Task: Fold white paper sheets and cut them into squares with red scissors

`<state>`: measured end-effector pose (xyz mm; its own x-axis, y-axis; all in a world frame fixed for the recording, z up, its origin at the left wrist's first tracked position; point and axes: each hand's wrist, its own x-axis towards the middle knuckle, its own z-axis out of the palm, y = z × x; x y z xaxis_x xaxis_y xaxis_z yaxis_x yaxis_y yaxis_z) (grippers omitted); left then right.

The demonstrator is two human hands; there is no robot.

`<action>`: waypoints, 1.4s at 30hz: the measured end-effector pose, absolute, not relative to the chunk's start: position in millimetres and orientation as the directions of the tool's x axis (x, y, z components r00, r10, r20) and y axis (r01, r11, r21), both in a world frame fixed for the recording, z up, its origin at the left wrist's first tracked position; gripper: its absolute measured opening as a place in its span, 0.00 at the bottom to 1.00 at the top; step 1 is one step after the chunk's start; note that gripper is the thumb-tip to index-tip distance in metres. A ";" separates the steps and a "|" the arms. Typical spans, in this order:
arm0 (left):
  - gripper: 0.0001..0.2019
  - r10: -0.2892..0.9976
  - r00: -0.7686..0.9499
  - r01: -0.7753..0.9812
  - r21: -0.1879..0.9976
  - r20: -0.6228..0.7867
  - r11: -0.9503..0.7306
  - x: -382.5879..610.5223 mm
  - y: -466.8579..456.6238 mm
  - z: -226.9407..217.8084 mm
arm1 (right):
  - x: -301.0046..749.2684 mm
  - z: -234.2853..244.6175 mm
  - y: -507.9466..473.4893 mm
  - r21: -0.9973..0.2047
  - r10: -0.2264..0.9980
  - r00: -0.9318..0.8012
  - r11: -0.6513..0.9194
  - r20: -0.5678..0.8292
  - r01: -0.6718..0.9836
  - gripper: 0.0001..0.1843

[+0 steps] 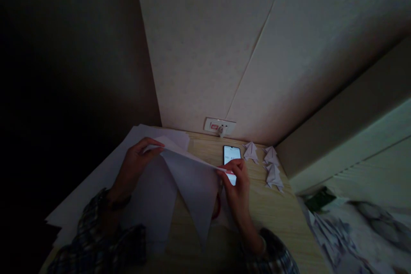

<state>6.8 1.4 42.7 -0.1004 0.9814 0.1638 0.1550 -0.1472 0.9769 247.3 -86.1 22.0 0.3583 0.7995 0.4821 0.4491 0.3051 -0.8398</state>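
A white sheet of paper [192,180], folded to a downward point, is held up over a wooden desk [276,218]. My left hand [135,165] pinches the sheet's upper left corner. My right hand [236,186] pinches its upper right edge. Both wrists wear plaid sleeves. A lit phone [231,154] lies flat on the desk just behind my right hand. A small red object shows beneath the sheet near my right wrist; I cannot make it out.
A stack of white sheets [105,171] lies on the desk's left side. Three folded paper figures [271,165] sit at the desk's right rear. A wall socket [219,126] is behind the phone. Bedding with a dark object lies right of the desk.
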 end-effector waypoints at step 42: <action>0.10 0.821 0.532 0.465 0.738 0.208 -0.489 50.7 -21.0 27.2 | 247.6 11.5 -77.2 -0.917 0.988 0.102 0.066 0.115 0.394 0.12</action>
<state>50.7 -21.0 27.2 0.5320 0.8207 0.2084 0.4650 -0.4889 0.7381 247.6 -77.2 11.5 0.1016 0.9882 0.1148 0.3938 0.0660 -0.9168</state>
